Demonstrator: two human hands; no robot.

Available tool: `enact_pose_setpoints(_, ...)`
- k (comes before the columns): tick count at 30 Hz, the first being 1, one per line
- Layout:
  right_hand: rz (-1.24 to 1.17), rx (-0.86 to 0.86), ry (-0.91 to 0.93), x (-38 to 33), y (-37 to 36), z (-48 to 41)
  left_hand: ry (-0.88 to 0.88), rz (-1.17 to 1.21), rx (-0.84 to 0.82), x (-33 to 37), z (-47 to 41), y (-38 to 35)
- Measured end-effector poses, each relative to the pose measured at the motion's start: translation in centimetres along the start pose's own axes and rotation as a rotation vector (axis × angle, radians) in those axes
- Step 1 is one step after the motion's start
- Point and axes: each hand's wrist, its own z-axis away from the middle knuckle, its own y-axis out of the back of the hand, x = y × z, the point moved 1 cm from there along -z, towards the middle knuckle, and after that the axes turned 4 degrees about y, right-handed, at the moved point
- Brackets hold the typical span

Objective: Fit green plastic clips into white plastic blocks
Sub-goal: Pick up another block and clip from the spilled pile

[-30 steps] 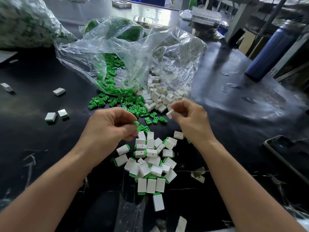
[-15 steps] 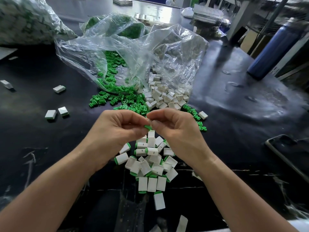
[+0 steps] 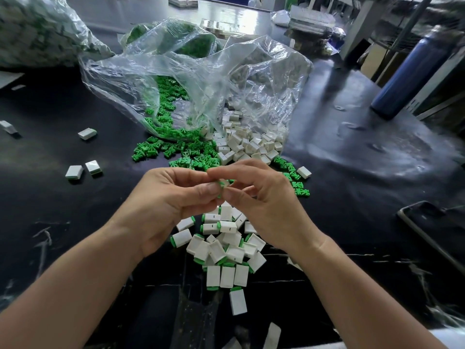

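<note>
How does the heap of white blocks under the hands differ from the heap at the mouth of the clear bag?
The near heap shows green ends on many blocks; the far heap looks plain white. The near heap lies loose on the black table; the far heap spills from the clear bag. Both hold small white rectangular blocks.

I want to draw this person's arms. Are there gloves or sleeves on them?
No gloves and no sleeves showing. The left hand and right hand are bare, with no rings I can see, and both forearms are bare to the picture's edge, with no watch or bracelet.
</note>
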Motion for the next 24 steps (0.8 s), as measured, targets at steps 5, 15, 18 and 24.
enact_pose_setpoints(5,0.007,-0.015,0.014,0.0,0.3,-0.2,0.031,0.022,-0.016,-0.2,-0.1,0.0)
enact_pose_setpoints(15,-0.118,0.122,-0.037,0.2,1.4,-0.4,-0.123,-0.046,0.087,-0.2,-0.2,0.0)
enact_pose_setpoints(18,-0.128,0.134,-0.046,0.2,1.2,-0.4,-0.126,-0.051,0.068,-0.4,-0.2,0.0)
enact_pose_setpoints(24,-0.197,0.145,-0.054,0.0,1.1,-0.3,-0.134,-0.098,0.01,-0.5,-0.1,-0.1)
